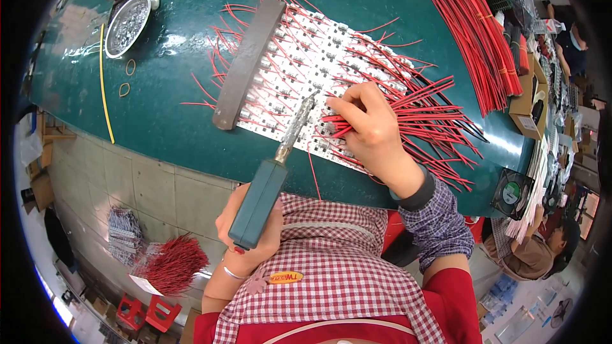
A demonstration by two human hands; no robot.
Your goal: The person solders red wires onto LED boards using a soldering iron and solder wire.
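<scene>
Many wires [428, 113] fan from the pinching fingers of the right hand [375, 130], over boards [322, 51] on the counter [172, 102]; the left hand [271, 230] clasps the iron [260, 202], tip just beside those fingers.

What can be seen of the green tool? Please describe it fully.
The green tool resembles a soldering iron: a boxy, seemingly plastic handle with a red part at its lower end, and a silvery metal shaft narrowing to a tip. Gripped by the left hand, it slants up and right, tip over the white boards; contact is unclear.
</scene>
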